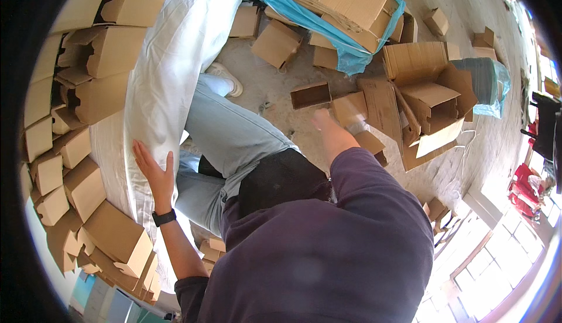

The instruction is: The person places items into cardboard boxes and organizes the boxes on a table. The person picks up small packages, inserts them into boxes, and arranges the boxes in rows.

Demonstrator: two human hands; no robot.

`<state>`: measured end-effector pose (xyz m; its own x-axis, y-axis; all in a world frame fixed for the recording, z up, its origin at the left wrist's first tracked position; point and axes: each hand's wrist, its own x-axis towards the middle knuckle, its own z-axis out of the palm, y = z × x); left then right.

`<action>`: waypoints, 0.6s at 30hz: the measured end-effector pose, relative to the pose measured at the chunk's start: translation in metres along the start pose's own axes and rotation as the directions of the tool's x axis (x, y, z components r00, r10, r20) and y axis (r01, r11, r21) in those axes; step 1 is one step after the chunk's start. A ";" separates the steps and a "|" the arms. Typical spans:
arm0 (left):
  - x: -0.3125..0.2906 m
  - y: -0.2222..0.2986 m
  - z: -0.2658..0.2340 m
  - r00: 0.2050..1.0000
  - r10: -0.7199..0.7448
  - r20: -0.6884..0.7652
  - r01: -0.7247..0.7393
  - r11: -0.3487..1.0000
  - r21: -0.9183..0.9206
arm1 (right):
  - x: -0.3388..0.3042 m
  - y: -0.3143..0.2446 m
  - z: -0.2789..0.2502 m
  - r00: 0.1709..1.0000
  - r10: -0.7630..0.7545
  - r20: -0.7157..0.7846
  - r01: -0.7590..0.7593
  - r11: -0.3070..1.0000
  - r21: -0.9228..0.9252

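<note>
My left hand (156, 173), with a dark watch at its wrist, lies with fingers apart on the white sheet (167, 65) that hangs over the edge of a table or bench. Out over the floor reaches my right hand (321, 120), smeared by motion so its fingers do not show clearly. Beside it is a small brown cardboard box (350, 108); whether the hand touches it I cannot tell. An open-topped small box (311, 96) sits just beyond that hand.
Small cardboard boxes (114, 103) crowd the sheeted surface on my left. To the right stands a large open carton (415, 62) with a box inside. Flattened cardboard in a blue plastic wrap (351, 59) lies farther off. A wrapped roll-like bundle (481, 83) stands behind the carton.
</note>
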<state>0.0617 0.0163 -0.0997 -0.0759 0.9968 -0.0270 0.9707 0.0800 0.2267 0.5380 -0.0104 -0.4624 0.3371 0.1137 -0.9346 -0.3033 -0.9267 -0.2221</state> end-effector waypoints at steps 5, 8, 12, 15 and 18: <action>0.002 0.007 -0.002 1.000 0.027 -0.015 -0.027 0.999 0.018 | 0.006 -0.033 -0.017 0.997 -0.060 0.037 0.062 0.997 -0.037; 0.004 0.006 -0.002 0.999 0.039 -0.026 -0.039 0.999 0.007 | -0.001 -0.068 -0.018 0.864 -0.413 -0.288 0.351 0.904 -0.245; -0.006 0.005 0.000 0.998 0.029 -0.052 -0.028 0.999 0.020 | -0.119 -0.173 -0.030 0.034 -0.947 -0.318 0.709 0.247 -0.661; -0.003 0.005 0.006 0.996 0.049 -0.077 -0.045 0.998 0.043 | -0.154 -0.259 -0.040 -0.128 -0.989 -0.079 0.539 -0.002 -0.843; -0.001 0.002 0.004 0.997 0.052 -0.064 -0.049 0.997 0.051 | -0.170 -0.321 -0.046 0.141 -0.989 0.055 0.313 -0.009 -0.950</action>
<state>0.0651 0.0156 -0.1029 -0.0394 0.9981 0.0471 0.9836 0.0305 0.1777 0.6187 0.2511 -0.2196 0.2978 0.9519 0.0727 0.9546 -0.2967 -0.0263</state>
